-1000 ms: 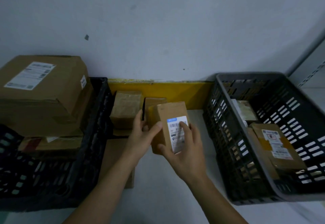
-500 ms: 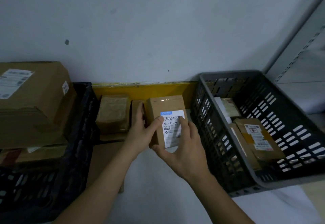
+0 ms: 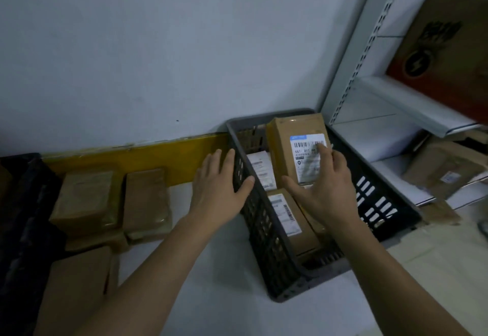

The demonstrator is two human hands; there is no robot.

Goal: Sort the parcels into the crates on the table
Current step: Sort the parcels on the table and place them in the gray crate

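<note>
A small brown parcel (image 3: 289,137) with a white barcode label hangs tilted over the far end of the grey slotted crate (image 3: 264,232). My right hand (image 3: 327,190) grips it, fingers on the label and thumb under its near edge. Inside the crate lie a brown labelled parcel (image 3: 293,219) and a white-labelled one (image 3: 260,169). My left hand (image 3: 216,190) is open and empty, its thumb resting against the crate's left rim.
Three brown parcels (image 3: 84,198) (image 3: 146,201) (image 3: 76,288) lie on the white table left of the crate, in front of a yellow strip (image 3: 148,156). A black crate (image 3: 21,217) stands at the far left. Metal shelving (image 3: 412,103) with boxes (image 3: 443,169) rises at the right.
My right hand has carried the labelled parcel to the right, over the grey crate. My left hand has let go of it and now rests by the crate's rim. The view has swung right.
</note>
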